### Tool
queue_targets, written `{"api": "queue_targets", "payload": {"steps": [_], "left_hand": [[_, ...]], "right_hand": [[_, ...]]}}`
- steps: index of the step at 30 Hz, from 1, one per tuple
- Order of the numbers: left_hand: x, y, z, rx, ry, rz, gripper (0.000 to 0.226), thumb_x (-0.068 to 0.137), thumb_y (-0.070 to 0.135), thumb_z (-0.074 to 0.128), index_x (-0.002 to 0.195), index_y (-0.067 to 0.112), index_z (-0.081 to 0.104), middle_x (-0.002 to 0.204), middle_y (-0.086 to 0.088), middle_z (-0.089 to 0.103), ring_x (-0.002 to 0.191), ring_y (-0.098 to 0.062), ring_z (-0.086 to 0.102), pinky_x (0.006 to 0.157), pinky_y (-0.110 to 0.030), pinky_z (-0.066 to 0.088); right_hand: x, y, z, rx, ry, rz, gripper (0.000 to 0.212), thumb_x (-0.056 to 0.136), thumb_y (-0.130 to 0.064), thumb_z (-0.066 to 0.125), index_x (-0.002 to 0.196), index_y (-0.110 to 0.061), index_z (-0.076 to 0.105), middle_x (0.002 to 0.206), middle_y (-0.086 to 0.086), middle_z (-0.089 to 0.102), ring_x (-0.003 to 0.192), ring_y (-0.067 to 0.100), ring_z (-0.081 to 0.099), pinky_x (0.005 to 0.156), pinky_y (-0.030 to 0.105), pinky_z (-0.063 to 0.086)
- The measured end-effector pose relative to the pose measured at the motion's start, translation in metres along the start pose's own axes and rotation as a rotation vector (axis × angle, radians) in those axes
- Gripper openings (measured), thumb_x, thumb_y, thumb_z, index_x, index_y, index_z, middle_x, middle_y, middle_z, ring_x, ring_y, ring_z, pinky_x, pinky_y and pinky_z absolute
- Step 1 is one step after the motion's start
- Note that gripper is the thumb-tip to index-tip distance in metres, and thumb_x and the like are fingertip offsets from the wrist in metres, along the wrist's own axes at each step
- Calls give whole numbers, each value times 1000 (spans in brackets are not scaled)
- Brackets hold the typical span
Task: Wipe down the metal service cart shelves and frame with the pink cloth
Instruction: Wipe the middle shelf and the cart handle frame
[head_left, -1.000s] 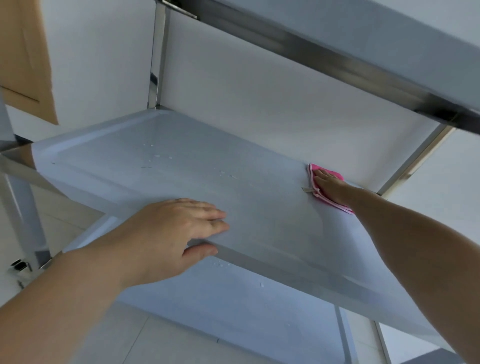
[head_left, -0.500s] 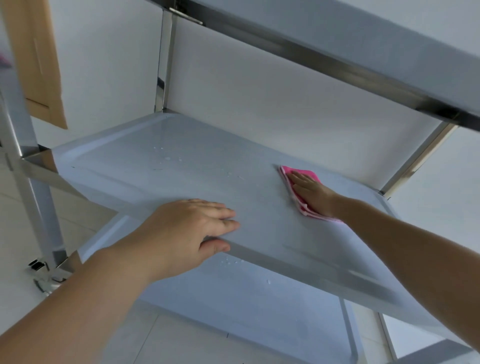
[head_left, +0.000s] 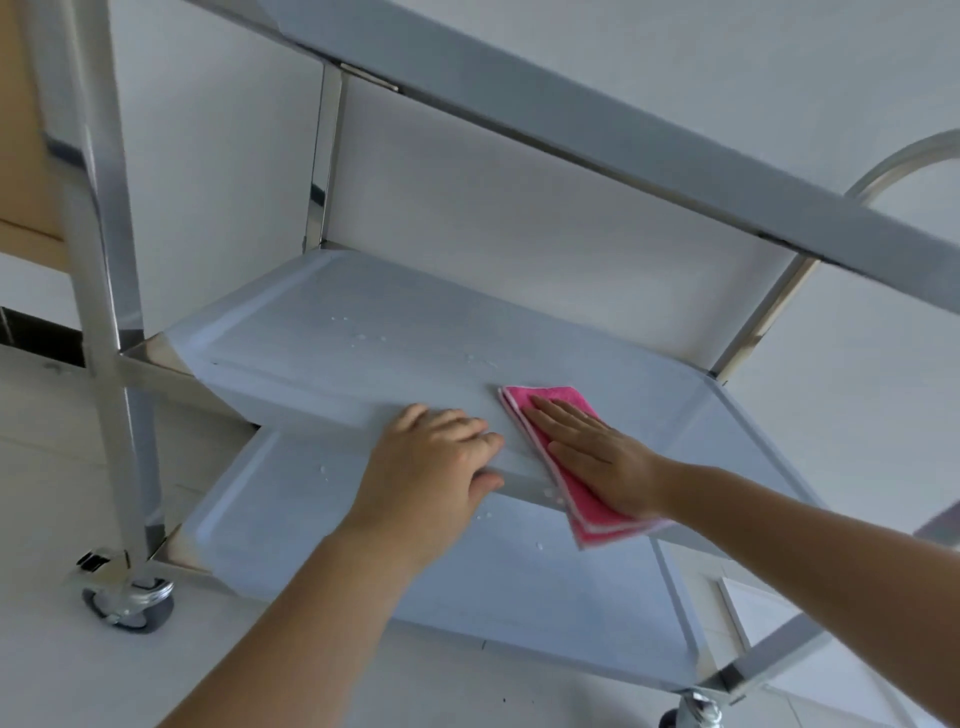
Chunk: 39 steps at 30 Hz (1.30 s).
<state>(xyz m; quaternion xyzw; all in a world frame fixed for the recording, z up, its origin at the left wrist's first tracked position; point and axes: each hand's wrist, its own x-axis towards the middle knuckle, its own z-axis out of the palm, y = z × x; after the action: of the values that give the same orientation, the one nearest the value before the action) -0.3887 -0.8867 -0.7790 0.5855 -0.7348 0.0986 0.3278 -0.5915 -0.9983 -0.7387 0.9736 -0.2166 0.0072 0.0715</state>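
Cart seen from above and in front, three tiers in view: top shelf edge, middle shelf, bottom shelf. Right hand lies flat, palm down, on the cloth, fingers straight and slightly spread, not curled around anything; it presses the cloth rather than gripping it. Cloth is pink, folded, layered edges visible along its left side. It sits at the front edge of the middle shelf, its far end on the shelf surface and its near corner hanging past the front lip over the bottom shelf. Left hand is just left of the cloth, close to it but not clearly touching. Its fingers are bent over the top of the middle shelf's front lip and the thumb is tucked under the lip, so the hand clamps the shelf edge. Water drops are scattered on the far half of the middle shelf; a few more sit on the bottom shelf below the hands. Front left post runs down to a caster on the pale floor. A curved handle shows at upper right. White wall behind the cart.
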Motion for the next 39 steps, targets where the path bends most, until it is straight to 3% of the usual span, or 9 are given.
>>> {"api": "queue_targets", "payload": {"steps": [2, 4, 8, 11, 19, 22, 29, 34, 39], "left_hand": [[1, -1, -2, -61, -15, -33, 43, 78, 35, 68, 115, 14, 62, 120, -3, 63, 114, -19, 54, 99, -34, 32], [0, -7, -5, -96, -17, -31, 48, 81, 39, 63, 122, 14, 57, 130, -3, 57, 121, -20, 48, 103, -30, 29], [-10, -38, -23, -96, 26, 9, 36, 71, 27, 77, 104, 11, 70, 111, -7, 69, 101, -25, 64, 93, -34, 43], [-22, -55, -31, -45, 43, 67, 34, 66, 18, 82, 98, 13, 72, 101, -3, 72, 93, -19, 67, 91, -29, 42], [-35, -76, -44, -6, 96, 12, 26, 74, 7, 75, 100, 11, 72, 106, -5, 71, 101, -21, 65, 95, -43, 41], [-33, -76, -43, -5, 94, 46, 27, 73, 5, 75, 98, 12, 73, 104, -3, 71, 98, -20, 66, 91, -39, 44], [-31, -86, -41, -100, 85, 42, 24, 80, 12, 62, 100, 20, 73, 105, 5, 71, 96, -15, 65, 89, -31, 47], [-27, -95, -41, -199, 44, -14, 25, 80, 25, 58, 101, 31, 71, 107, 17, 67, 99, -3, 59, 88, -22, 46], [-23, -100, -42, -279, 33, -17, 23, 78, 27, 62, 98, 33, 72, 103, 19, 68, 93, 0, 60, 77, -30, 54]], "right_hand": [[-5, -10, -1, 113, -31, 90, 48, 97, -23, 24, 138, -12, -1, 151, 11, 2, 143, 31, 3, 117, 49, 11], [-8, -18, -6, 158, -86, 142, 48, 98, -26, 21, 137, -22, -6, 154, 5, -1, 145, 22, -3, 118, 45, 8], [3, -28, -13, 163, -133, 111, 48, 99, -29, 21, 141, -25, -2, 155, -2, -2, 144, 10, -7, 119, 37, 2], [26, -39, -12, 176, -132, 21, 51, 97, -31, 22, 142, -25, -2, 157, -1, 1, 144, 9, -5, 119, 33, 0], [62, -21, -10, 263, -155, -23, 48, 98, -33, 22, 141, -35, 2, 156, -10, 1, 143, 3, -3, 119, 33, 2], [73, -2, -6, 224, -139, -18, 46, 101, -22, 22, 142, -26, 1, 155, -4, -1, 144, 9, -3, 119, 32, 1], [112, 64, 7, 143, -178, 141, 47, 102, -12, 24, 147, -9, 9, 157, 3, 0, 144, 11, 0, 115, 20, -3], [140, 110, 19, 106, -146, 230, 46, 103, -14, 27, 146, -7, 16, 157, 4, 6, 143, 11, 6, 101, 1, -8], [162, 136, 27, -35, -70, 203, 45, 101, -29, 35, 145, -21, 28, 152, -2, 27, 139, 8, 23, 106, 10, 15]]}}
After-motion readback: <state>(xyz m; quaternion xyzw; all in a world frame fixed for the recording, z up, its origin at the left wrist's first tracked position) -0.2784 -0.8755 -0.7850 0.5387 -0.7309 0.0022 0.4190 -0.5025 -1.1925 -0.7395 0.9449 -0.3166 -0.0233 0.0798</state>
